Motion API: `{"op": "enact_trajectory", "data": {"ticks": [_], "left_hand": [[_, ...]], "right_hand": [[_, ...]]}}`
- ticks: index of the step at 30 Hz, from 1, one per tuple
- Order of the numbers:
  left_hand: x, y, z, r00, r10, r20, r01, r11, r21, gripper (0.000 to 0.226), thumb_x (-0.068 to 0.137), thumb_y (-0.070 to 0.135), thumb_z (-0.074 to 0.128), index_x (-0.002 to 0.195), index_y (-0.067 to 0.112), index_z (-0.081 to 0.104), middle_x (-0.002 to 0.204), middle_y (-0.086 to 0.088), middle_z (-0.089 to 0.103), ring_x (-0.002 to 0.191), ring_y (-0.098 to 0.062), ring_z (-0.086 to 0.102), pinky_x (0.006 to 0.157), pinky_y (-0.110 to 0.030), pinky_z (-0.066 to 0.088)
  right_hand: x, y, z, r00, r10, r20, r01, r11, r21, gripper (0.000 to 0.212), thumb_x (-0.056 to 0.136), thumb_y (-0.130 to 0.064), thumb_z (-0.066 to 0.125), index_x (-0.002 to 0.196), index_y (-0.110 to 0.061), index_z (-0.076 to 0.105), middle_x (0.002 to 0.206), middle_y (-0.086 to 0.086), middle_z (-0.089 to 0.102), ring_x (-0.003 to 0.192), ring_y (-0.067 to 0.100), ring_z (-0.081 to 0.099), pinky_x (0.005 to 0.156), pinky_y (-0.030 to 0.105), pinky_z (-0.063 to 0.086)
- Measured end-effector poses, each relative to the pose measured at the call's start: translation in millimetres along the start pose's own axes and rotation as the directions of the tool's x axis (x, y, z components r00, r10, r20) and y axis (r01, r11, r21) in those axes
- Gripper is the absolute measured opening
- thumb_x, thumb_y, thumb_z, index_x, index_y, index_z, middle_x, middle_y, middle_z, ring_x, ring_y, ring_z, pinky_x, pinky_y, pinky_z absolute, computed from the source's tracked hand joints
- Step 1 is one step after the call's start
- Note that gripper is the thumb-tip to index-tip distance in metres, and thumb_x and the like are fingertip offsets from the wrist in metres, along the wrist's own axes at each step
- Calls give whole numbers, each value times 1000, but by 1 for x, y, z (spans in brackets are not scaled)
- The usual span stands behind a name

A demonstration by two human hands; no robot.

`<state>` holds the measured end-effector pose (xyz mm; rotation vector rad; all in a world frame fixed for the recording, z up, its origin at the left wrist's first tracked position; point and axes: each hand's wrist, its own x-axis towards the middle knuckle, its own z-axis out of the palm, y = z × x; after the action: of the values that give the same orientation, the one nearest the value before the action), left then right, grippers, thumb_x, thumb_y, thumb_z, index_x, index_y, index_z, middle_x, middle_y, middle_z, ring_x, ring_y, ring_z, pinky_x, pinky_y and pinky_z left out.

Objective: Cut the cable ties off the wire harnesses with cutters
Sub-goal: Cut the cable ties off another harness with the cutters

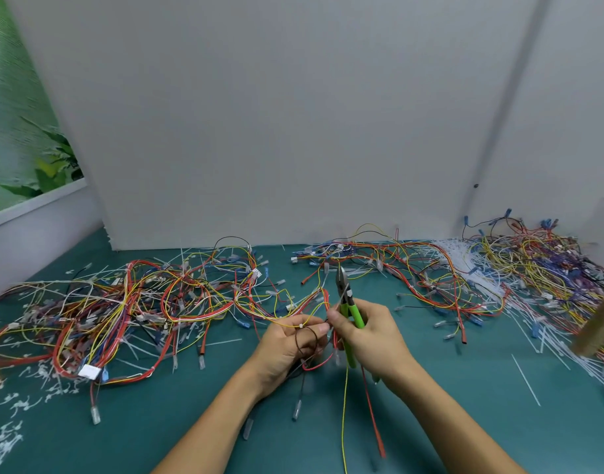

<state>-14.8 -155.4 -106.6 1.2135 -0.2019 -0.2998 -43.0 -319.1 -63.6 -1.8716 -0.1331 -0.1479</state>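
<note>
My left hand (287, 347) grips a wire harness (293, 314) of red, yellow and black wires just above the green table. A small white cable tie (300, 326) sits on the wires at my left fingertips. My right hand (369, 333) holds green-handled cutters (348, 302), their dark jaws pointing up and away from me, above the harness. My right fingertips also pinch a thin grey tie strip next to the left fingers. Loose wire ends hang down between my forearms.
A big tangle of harnesses (129, 302) covers the left of the green table (465, 388). More harnesses (413, 268) and a heap of white ties (465, 261) lie at the back right. Cut tie bits (13, 422) litter the left front. A white wall (293, 131) stands behind.
</note>
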Motion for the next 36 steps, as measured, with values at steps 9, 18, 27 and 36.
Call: {"op": "enact_trajectory", "data": {"ticks": [9, 18, 27, 36], "left_hand": [[-2, 0, 1, 999, 15, -33, -15, 1000, 17, 8, 81, 15, 71, 82, 8, 75, 68, -10, 62, 58, -14, 58, 59, -22, 51], [-3, 3, 3, 998, 37, -43, -37, 999, 4, 10, 80, 15, 70, 73, 12, 76, 66, -10, 62, 55, -17, 57, 56, -23, 49], [0, 0, 3, 1000, -2, -7, 2, 999, 45, 14, 79, 20, 71, 88, 10, 74, 77, -10, 68, 63, -18, 61, 60, -24, 49], [0, 2, 2, 999, 21, -34, -22, 1000, -20, 26, 81, 12, 66, 101, -5, 67, 107, -30, 65, 92, -30, 60, 86, -39, 48]], "right_hand": [[1, 4, 1, 1000, 21, -18, -21, 999, 32, 26, 103, -31, 61, 83, -15, 65, 65, -1, 63, 66, 13, 59, 72, 42, 56], [3, 6, 1, 994, 41, -106, -33, 997, 75, 23, 103, -20, 61, 84, -8, 66, 67, 2, 62, 66, 18, 60, 75, 50, 58], [4, 9, 3, 999, 25, -36, -23, 998, 61, 26, 101, -24, 64, 82, -7, 67, 63, -3, 57, 64, 18, 53, 68, 43, 57], [2, 4, -2, 998, -11, 68, 12, 1000, -21, 24, 84, -32, 86, 93, -17, 69, 79, -5, 68, 70, 11, 63, 76, 37, 57]]}}
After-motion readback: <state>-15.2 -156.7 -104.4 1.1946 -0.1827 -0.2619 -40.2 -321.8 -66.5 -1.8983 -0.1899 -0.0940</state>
